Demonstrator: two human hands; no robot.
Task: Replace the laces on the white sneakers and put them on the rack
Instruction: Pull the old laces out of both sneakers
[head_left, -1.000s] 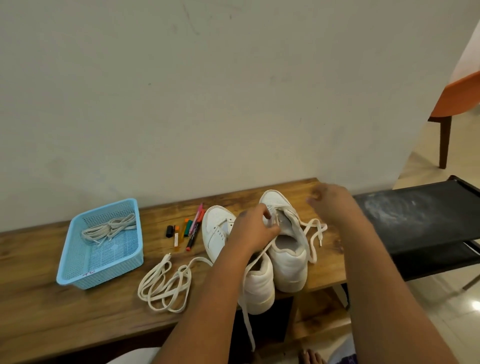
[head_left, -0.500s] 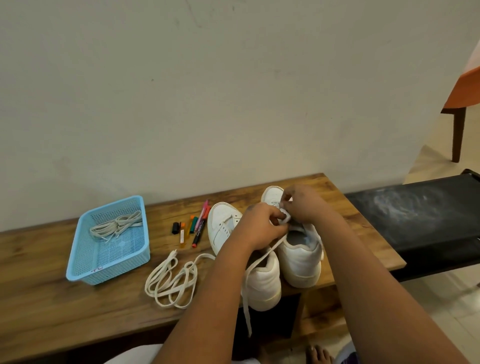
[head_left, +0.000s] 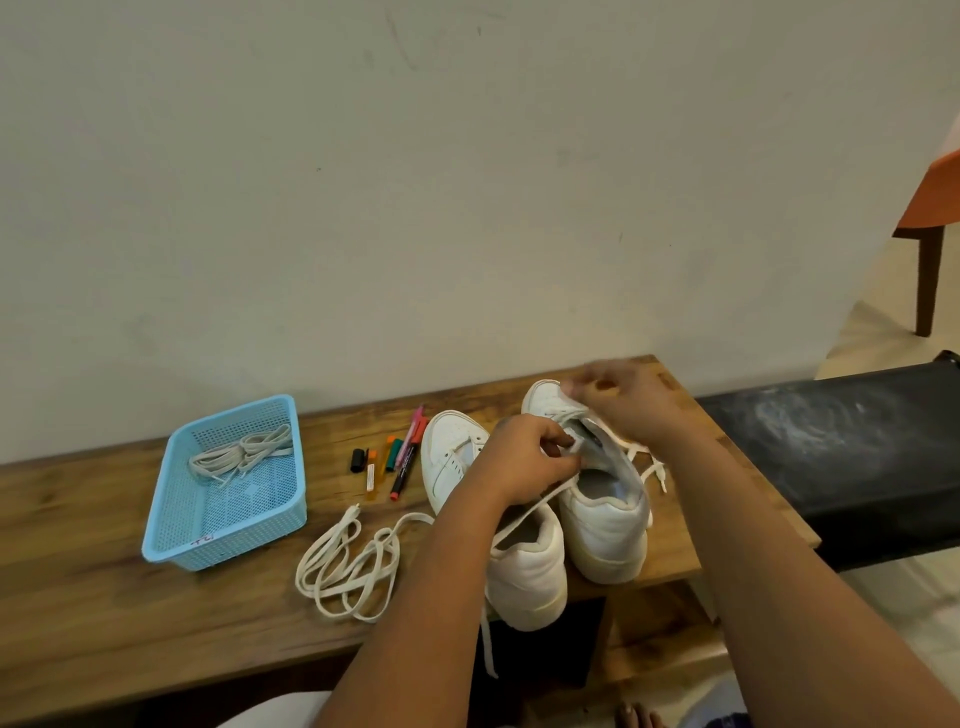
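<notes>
The pair of white sneakers stands side by side at the right end of the wooden surface (head_left: 130, 597), toes to the wall; the right sneaker (head_left: 605, 525) is being laced and the left sneaker (head_left: 524, 571) sits just beside it. Each looks light and fairly stiff in the sole and heel, best lifted by the heel collar. The lace (head_left: 535, 506) is soft, flat and limp, so it should be taken near its tip. The left hand (head_left: 530, 462) has its fingers curled, pinching the lace at the eyelets; the right hand (head_left: 623, 397) is blurred, fingers seemingly pinching a lace end above the toe. A loose lace (head_left: 348, 569) lies coiled nearby. The blue basket (head_left: 171, 525) bears small red marks, unreadable; no brand shows.
</notes>
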